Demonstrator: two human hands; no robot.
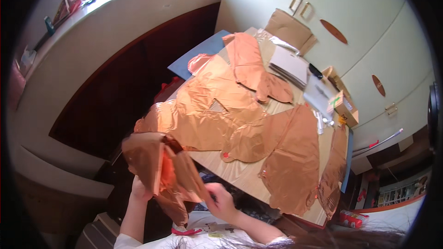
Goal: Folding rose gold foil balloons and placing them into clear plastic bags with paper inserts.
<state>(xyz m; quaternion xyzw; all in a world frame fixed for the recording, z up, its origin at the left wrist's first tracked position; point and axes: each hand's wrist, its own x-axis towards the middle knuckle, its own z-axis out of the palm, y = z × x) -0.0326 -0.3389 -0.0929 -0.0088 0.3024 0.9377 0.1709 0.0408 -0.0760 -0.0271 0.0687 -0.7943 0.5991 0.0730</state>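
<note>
My left hand (140,188) grips a folded copper-coloured foil balloon (143,154) from below, with most of its fingers hidden behind the foil. On the other side, my right hand (222,202) pinches the edge of the same flat balloon. The folded piece is held up off the near left edge of the table, and a brighter orange inner fold shows in its middle. Just beyond lies a large, flat, crinkled foil balloon (198,110) of the same colour, spread across the table.
More flat foil pieces lie on the wooden table (221,170): one at the far side (247,64), one near right (295,161). Grey-white folded sheets (288,66), a cardboard piece (290,30) and a small box (346,110) stand toward the cabinets (360,27).
</note>
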